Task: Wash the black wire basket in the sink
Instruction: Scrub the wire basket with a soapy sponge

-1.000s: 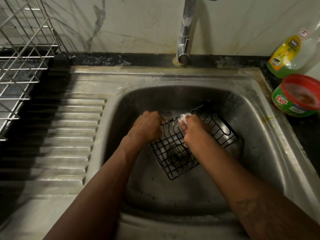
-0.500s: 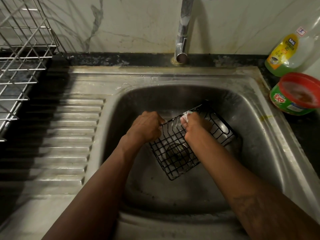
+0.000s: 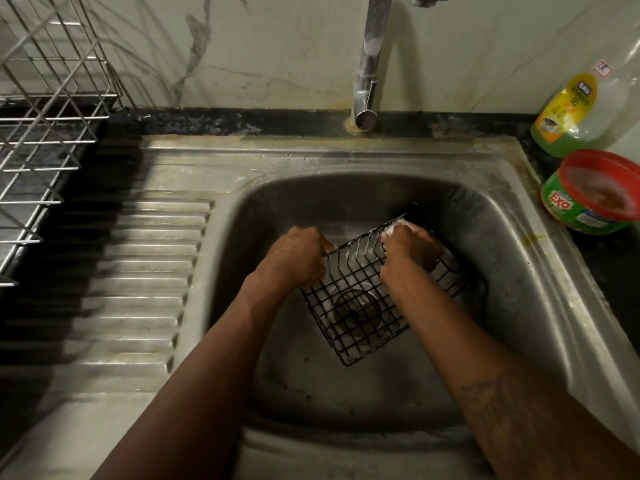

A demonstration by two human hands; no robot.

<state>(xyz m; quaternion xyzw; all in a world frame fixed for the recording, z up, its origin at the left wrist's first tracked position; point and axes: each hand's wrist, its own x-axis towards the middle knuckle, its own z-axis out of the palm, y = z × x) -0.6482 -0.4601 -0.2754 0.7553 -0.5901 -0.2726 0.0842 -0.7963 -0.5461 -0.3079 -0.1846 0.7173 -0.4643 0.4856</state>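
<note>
2 hands on 1 black wire basket (image 3: pixel 360 317), down in the sink (image 3: pixel 346 157).
The basket sits tilted in the basin, drain (image 3: pixel 358 306) showing through its mesh, foam on the wires, nothing else in it. Left hand (image 3: pixel 294 258) stays curled round the basket's left corner. Right hand (image 3: pixel 410 251) pinches 1 white pad (image 3: pixel 394 228), and it has slid up to the far rim since half a second ago. Behind: 1 tap (image 3: pixel 367 81), 1 wire rack (image 3: pixel 45 109) far left, then far right 1 green tub (image 3: pixel 595 192), lid off, contents blurred, and 1 bottle (image 3: pixel 571 112) of green liquid.
</note>
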